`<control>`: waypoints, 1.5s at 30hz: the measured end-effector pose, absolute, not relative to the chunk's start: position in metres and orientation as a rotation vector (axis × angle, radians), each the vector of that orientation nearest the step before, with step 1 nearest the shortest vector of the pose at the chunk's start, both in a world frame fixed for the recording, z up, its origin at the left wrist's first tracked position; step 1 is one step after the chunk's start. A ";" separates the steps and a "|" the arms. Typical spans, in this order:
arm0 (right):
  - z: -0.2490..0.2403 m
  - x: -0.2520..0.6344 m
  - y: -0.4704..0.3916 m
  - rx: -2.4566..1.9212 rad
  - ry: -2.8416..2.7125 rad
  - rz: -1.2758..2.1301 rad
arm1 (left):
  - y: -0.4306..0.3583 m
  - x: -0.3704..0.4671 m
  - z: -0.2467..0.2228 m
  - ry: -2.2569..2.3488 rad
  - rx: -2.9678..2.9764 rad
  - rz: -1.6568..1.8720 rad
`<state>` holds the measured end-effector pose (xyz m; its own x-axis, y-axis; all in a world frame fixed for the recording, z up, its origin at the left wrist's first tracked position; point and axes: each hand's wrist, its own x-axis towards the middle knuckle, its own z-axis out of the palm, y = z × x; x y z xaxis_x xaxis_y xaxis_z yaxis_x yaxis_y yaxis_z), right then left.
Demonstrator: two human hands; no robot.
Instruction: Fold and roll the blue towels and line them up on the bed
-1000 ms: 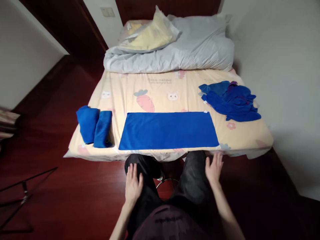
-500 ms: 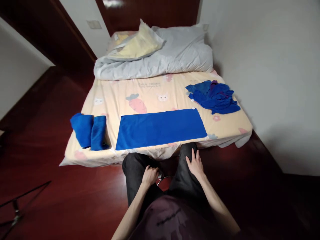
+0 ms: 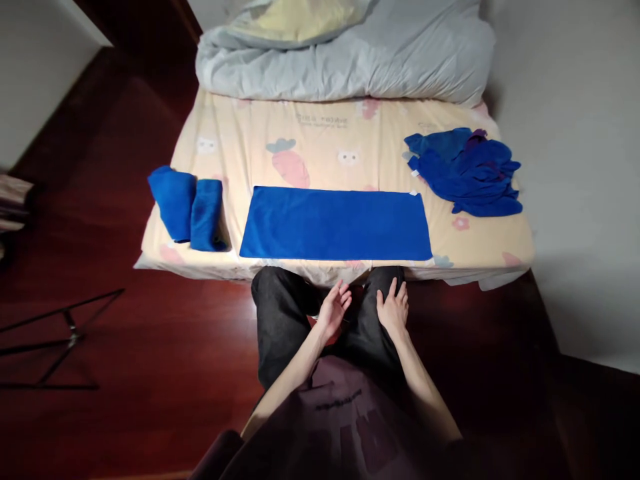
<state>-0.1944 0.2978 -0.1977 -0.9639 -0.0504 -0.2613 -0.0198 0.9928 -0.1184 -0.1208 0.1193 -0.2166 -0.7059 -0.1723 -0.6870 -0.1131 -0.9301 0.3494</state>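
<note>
Turned palm up since the earlier frame, the left hand (image 3: 336, 308) has moved from the left thigh to between the knees, and the view has tipped lower.

At far left, a striped object (image 3: 14, 200) is cut off by the edge, as is part of a black metal stand (image 3: 71, 333). On the bed's left side sit two blue bundles: the wider folded bundle (image 3: 175, 202), its inner layers hidden, and the narrower rolled bundle (image 3: 207, 213), just beside it. Beyond, the grey quilt (image 3: 350, 67) and yellow pillow (image 3: 305, 17) run out of view at the top.

Centred near the bed's front edge, the blue cloth (image 3: 336, 223) lies flat, a smooth long rectangle with straight edges and a white tag at its far right corner. Below it, the left hand is empty, fingers loosely parted; the right hand (image 3: 394, 308) rests palm down on the right thigh, fingers spread, gripping nothing.

At right, a blue heap (image 3: 470, 173) lies crumpled with purple showing; how many pieces it holds cannot be told.
</note>
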 end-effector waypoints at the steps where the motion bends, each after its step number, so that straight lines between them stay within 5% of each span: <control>1: -0.197 -0.194 0.298 -0.051 2.865 -0.171 | 0.115 -0.131 -0.210 -0.500 1.189 -2.788; 15: -0.164 -0.206 0.294 -0.098 2.734 -0.075 | 0.113 -0.204 -0.204 -0.145 1.187 -2.660; 20: -0.112 -0.272 0.289 -0.250 2.553 0.065 | 0.109 -0.214 -0.205 -0.111 1.183 -2.704; 26: -0.067 -0.391 0.206 -0.685 2.670 -0.212 | 0.100 -0.234 -0.206 -0.066 1.216 -2.749; 34: -0.122 -0.521 0.049 -0.871 2.582 -0.318 | 0.105 -0.229 -0.195 0.154 1.372 -2.674; 45: -0.156 -0.559 0.017 -0.622 2.439 -0.456 | 0.106 -0.232 -0.205 -0.144 1.543 -2.608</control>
